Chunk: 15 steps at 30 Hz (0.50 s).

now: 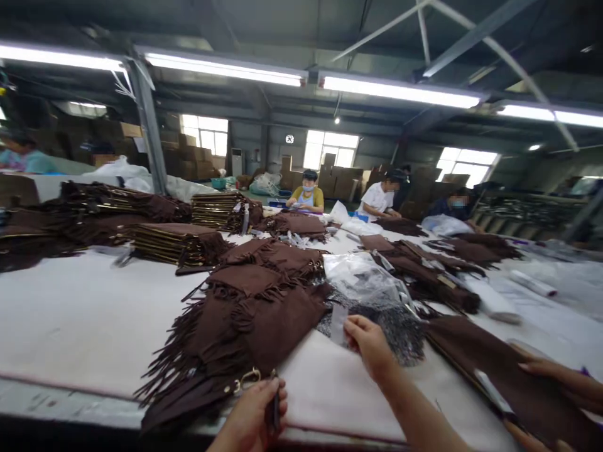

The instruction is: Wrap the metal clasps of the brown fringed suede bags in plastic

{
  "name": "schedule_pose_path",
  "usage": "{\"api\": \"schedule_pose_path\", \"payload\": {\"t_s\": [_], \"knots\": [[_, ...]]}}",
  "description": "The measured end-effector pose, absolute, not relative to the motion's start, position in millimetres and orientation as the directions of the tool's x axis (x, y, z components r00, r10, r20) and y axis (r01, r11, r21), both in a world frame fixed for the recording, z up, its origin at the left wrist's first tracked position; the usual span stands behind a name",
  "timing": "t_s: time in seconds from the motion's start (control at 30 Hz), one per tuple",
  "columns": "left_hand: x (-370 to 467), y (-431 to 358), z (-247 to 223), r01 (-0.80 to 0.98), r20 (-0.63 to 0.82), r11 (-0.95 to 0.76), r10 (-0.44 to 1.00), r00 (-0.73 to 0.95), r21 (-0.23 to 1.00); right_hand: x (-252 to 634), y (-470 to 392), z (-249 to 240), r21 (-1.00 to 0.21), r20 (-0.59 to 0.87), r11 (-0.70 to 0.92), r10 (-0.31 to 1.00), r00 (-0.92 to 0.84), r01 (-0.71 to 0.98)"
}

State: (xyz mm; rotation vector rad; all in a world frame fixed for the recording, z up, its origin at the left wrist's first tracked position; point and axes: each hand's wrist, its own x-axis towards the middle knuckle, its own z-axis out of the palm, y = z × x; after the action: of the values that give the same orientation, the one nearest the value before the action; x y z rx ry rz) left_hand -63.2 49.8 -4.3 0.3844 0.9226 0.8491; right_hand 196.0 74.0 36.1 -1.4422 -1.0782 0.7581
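A pile of dark brown fringed pieces (pixel 245 314) lies in the middle of the white table. My left hand (pixel 264 408) is closed at its near edge, its fingers round a dark strap (pixel 274 405) beside a gold-coloured metal clasp (pixel 249 378). To the right, my right hand (pixel 365 339) pinches a small translucent plastic piece (pixel 338 323) between thumb and fingers. Just behind that hand, a clear plastic bag (pixel 396 326) holds many small dark, shiny items.
Another person's hands (pixel 551 376) hold a brown piece (pixel 499 370) at the right. Stacked gold-edged brown pieces (pixel 176 242) stand at the back left. More brown piles (pixel 424 270) lie at the back right. Several people sit beyond the table (pixel 94 314).
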Motion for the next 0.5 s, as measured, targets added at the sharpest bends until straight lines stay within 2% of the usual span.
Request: {"api": "schedule_pose_path", "payload": {"t_s": [0.07, 0.13, 0.23, 0.37, 0.5], "knots": [[-63, 50, 3, -0.429, -0.558, 0.645, 0.764, 0.325, 0.632, 163, 47, 21, -1.0, 0.009, 0.006, 0.942, 0.336, 0.009], [-63, 51, 7, -0.376, -0.582, 0.669, 0.744, 0.329, 0.642, 134, 32, 9, -0.995, -0.095, -0.083, 0.95, 0.296, -0.055], [-64, 53, 10, -0.32, -0.61, 0.702, 0.712, 0.348, 0.636, 105, 30, -3, -0.985, -0.172, -0.164, 0.942, 0.288, -0.053], [-68, 52, 8, -0.305, -0.565, 0.732, 0.67, 0.481, 0.609, 85, 36, -6, -0.979, -0.187, -0.201, 0.94, 0.287, 0.022], [-69, 46, 9, -0.338, -0.516, 0.715, 0.685, 0.514, 0.612, 79, 33, -1, -0.971, -0.238, -0.232, 0.934, 0.265, -0.053]]}}
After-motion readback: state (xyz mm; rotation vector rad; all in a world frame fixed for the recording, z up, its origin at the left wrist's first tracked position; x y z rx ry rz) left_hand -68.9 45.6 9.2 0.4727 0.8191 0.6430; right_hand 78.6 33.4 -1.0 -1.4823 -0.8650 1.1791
